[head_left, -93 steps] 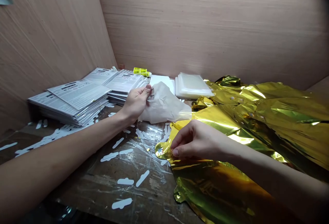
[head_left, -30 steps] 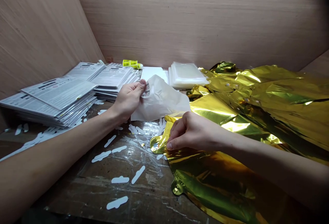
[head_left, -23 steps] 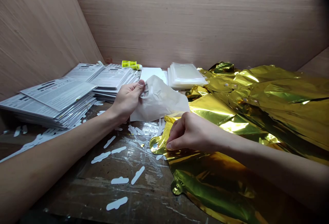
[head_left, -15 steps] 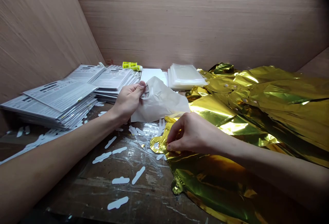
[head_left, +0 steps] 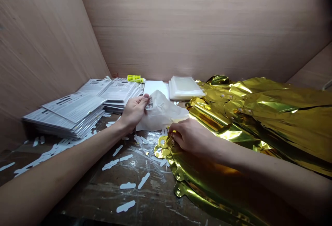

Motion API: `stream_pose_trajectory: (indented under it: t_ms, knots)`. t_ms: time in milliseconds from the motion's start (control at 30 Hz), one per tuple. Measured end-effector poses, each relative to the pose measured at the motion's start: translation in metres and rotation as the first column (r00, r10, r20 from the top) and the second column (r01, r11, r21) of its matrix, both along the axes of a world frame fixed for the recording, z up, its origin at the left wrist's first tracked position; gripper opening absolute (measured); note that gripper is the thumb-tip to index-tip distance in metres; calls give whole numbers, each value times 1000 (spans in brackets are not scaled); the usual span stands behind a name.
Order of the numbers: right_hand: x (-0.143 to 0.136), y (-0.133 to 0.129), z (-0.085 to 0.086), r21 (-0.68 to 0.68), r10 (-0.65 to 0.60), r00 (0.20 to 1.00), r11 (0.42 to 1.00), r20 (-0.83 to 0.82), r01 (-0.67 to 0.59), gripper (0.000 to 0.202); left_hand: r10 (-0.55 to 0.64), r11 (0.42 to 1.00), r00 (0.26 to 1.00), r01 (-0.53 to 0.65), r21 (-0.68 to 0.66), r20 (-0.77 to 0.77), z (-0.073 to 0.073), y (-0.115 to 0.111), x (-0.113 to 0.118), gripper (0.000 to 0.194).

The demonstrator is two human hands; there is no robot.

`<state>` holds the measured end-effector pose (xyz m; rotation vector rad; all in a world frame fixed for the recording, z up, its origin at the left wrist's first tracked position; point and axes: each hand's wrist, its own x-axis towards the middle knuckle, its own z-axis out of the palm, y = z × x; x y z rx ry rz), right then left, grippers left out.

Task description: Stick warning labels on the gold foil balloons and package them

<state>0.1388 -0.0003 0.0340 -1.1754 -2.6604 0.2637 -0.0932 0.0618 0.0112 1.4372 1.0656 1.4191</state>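
Observation:
My left hand [head_left: 136, 110] is closed, its thumb and fingers pinching a crumpled whitish translucent sheet [head_left: 162, 113]. Small dark printed labels with CE marks show on that sheet beside the thumb. To the right, my right hand [head_left: 190, 136] pinches the edge of a flat gold foil balloon [head_left: 204, 170] near its rounded tabs. Small printed marks show on the foil just below those fingertips. Along the balloon's near edge, two layers with round tabs lie slightly apart.
More gold foil balloons [head_left: 280, 98] spread over the right side. Stacked printed packets [head_left: 74, 106] stand at the left, near a yellow label roll [head_left: 135, 78]. Clear plastic bags [head_left: 185, 86] are piled at the back. White die-cut slips [head_left: 127, 186] litter the table [head_left: 95, 195].
My right hand has moved up slightly along the gold foil edge, and a second layer with its tab now shows there. My left hand keeps its hold on the sheet. The view has tilted upward.

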Motion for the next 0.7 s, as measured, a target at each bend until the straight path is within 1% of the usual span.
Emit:
stream_pose_trajectory:
  t_ms: [67,133,233,367,400,467,533,567,633,700]
  knots:
    - [1,2,2,23,71,996,997,56,-72,24,3,1000,1000,-3,10,-6,0,1,-1,62]
    - [2,3,6,18,145,984,989,103,-147,20,8,1000,1000,-8,18,-15,-1,2,-2,62]
    - [3,2,12,9,203,965,978,164,-207,16,14,1000,1000,-13,26,-26,-2,3,-4,60]
    - [2,-2,27,-30,201,947,979,251,-200,9,15,999,999,-14,35,-41,-4,4,-4,60]
    - [1,-5,31,-55,195,939,981,281,-188,9,16,999,999,-14,38,-44,-4,5,-4,60]
    - [0,-11,41,-124,205,916,977,346,-173,18,17,999,998,-15,43,-54,-4,5,-5,61]
    - [-1,-19,50,-191,247,885,964,394,-184,23,21,999,998,-18,48,-66,-5,6,-5,63]
    - [-1,-23,53,-221,271,869,956,415,-192,22,23,999,997,-19,50,-72,-5,6,-5,63]
    - [0,-30,55,-240,294,848,949,442,-204,15,27,998,996,-23,55,-83,-6,7,-6,64]
    - [4,-36,52,-220,277,853,955,442,-197,9,25,998,996,-20,61,-90,-7,8,-6,63]
